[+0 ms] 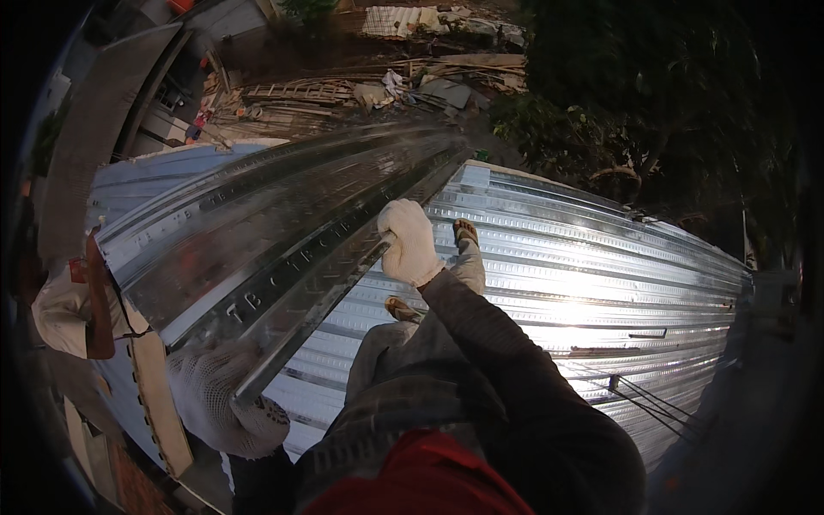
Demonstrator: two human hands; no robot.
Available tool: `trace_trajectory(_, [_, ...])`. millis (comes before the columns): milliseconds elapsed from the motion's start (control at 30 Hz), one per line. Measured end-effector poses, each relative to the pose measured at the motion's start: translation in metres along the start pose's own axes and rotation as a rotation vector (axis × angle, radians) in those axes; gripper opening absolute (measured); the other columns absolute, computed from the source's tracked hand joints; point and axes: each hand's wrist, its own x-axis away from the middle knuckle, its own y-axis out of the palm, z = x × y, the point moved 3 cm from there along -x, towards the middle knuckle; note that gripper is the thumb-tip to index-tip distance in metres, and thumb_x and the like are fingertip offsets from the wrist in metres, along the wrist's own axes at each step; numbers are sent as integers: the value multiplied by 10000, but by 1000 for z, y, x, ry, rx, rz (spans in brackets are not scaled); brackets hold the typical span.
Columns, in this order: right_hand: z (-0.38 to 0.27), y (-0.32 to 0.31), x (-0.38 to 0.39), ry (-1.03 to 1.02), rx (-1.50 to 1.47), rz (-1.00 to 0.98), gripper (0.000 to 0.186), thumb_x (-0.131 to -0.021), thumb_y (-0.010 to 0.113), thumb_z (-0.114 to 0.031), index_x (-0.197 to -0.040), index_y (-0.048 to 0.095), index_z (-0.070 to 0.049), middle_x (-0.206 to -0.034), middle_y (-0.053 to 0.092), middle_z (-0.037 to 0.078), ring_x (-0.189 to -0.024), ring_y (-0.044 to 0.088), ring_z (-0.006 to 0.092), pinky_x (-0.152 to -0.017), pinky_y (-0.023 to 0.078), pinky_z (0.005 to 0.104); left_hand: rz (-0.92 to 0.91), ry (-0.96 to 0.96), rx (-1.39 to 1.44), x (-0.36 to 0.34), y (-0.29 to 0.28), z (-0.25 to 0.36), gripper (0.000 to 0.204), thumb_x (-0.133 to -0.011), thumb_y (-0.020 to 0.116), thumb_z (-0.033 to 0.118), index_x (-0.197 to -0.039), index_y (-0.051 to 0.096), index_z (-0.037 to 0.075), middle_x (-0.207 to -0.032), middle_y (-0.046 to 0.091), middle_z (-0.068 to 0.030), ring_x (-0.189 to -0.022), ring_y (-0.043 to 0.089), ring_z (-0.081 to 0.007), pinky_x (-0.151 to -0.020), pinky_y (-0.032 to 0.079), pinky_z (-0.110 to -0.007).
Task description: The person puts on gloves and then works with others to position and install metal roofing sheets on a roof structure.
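Both my hands wear white knit gloves and are closed on the near edge of a long, ribbed, shiny metal decking sheet [283,206]. My right hand [406,243] is wrapped over the edge in the middle of the view. Lower left, my left hand [227,403] grips the same edge close to the sheet's near end. The sheet slants from the lower left toward the far centre, raised above similar laid decking [549,257]. My sandalled feet [464,232] stand on that laid decking, just right of the sheet.
Another person [81,305] is at the sheet's left end, partly cut by the dark rim. A pale wooden board [160,403] lies below them. Thin dark rods or cables [648,399] cross the decking at right. Beyond the far edge are piled planks [300,103] and dark trees [635,112].
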Motion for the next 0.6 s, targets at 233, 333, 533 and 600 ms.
trace_trajectory(233, [87, -13, -32, 55, -61, -63, 238, -575, 595, -101, -794, 503, -105, -782, 509, 108, -744, 496, 356, -674, 372, 449, -125, -126, 42, -62, 71, 4, 311, -999, 438, 253, -847, 626, 59, -849, 703, -143, -740, 643, -265, -787, 482, -451])
trace_trajectory(333, [116, -24, -45, 60, -100, -73, 245, -564, 593, -109, -789, 497, -106, -778, 503, 101, -730, 486, 342, -669, 365, 444, -133, -191, -10, -81, 95, 15, 473, -1070, 352, 305, -846, 637, 1, -788, 676, -152, -742, 626, -298, -865, 512, -486])
trace_trajectory(533, [167, -45, -59, 94, -147, -67, 264, -548, 597, -125, -792, 498, -105, -779, 500, 102, -736, 487, 333, -683, 370, 433, -266, 52, 178, -131, 133, 18, 391, -929, 460, 231, -994, 672, -92, -864, 720, -262, -746, 712, -396, -773, 601, -559])
trace_trajectory(600, [179, -51, -61, 116, -156, -95, 269, -545, 595, -125, -795, 501, -104, -780, 502, 103, -741, 490, 332, -689, 373, 433, -169, 153, 172, -145, 151, 20, 352, -897, 469, 193, -965, 681, -80, -859, 722, -254, -723, 711, -389, -726, 605, -552])
